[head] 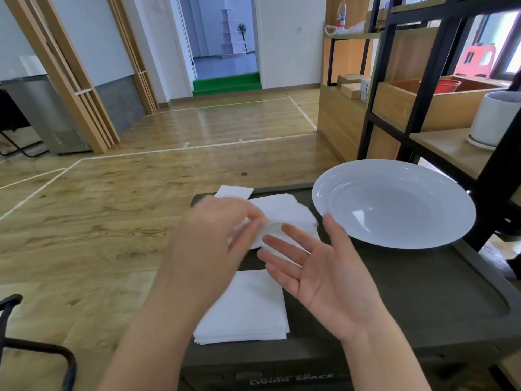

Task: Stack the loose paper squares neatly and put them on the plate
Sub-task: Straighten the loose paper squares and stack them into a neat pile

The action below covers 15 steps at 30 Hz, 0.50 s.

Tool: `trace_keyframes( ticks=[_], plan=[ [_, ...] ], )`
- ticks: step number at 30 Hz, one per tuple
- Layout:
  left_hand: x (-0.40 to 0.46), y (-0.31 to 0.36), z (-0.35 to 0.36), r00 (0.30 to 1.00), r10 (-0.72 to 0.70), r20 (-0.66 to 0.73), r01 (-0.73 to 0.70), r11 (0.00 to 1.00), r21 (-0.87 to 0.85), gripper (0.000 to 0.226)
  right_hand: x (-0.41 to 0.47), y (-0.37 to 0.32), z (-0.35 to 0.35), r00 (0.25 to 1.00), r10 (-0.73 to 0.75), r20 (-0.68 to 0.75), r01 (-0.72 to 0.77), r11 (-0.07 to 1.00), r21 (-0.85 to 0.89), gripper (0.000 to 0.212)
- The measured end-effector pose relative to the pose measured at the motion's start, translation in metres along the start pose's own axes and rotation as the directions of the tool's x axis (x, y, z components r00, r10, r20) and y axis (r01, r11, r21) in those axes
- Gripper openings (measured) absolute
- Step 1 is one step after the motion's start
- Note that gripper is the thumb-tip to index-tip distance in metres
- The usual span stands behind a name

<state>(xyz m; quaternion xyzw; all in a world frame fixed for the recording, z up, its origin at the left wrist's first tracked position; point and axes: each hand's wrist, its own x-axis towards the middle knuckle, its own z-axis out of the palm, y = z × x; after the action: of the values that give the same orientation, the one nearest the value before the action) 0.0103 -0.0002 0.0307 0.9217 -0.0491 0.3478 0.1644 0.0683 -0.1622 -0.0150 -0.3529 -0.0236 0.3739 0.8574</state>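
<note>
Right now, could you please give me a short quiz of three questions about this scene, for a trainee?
1. True or false: the plate already holds paper squares.
2. Which hand pinches paper: the left hand or the right hand?
3. Where is the neat paper stack: A) on the black box, nearest the person; B) on the floor; C) on the shelf?

Key: 1 false; 2 left; 3 A.

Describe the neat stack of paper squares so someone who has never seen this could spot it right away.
Find the dark box top holding the white plate. At its near left corner, under the left hand, lies the stack of paper squares. Unlike the loose sheets farther back, its edges are aligned.
</note>
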Motion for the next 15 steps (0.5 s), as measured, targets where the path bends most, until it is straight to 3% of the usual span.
trace_keyframes(
  ticks=[2, 5, 8, 11, 15],
  plan=[
    [-0.022, 0.010, 0.002, 0.990, 0.061, 0.128, -0.062, 0.998, 0.001, 0.025, -0.003, -0.003, -0.001, 0.997, 0.032, 0.068, -0.039, 0.993, 0.107, 0.067],
    [-0.044, 0.015, 0.006, 0.960, -0.032, 0.277, 0.045, 0.998, -0.041, 0.035, -0.005, -0.003, -0.004, 0.995, 0.015, 0.095, -0.028, 0.989, 0.143, 0.051],
    [-0.048, 0.014, 0.009, 0.961, -0.193, 0.197, 0.220, 0.968, -0.122, 0.038, -0.007, 0.000, -0.008, 0.998, -0.040, -0.041, 0.038, 0.999, -0.038, 0.024],
    [-0.049, 0.009, 0.009, 0.906, -0.416, 0.078, 0.423, 0.880, -0.216, 0.036, -0.007, 0.002, -0.008, 0.994, -0.073, -0.083, 0.056, 0.979, -0.197, 0.024],
    [-0.055, 0.006, 0.013, 0.801, -0.583, 0.133, 0.583, 0.713, -0.389, 0.053, -0.008, 0.000, -0.005, 0.998, -0.070, -0.001, 0.066, 0.946, -0.319, 0.028]
  ],
)
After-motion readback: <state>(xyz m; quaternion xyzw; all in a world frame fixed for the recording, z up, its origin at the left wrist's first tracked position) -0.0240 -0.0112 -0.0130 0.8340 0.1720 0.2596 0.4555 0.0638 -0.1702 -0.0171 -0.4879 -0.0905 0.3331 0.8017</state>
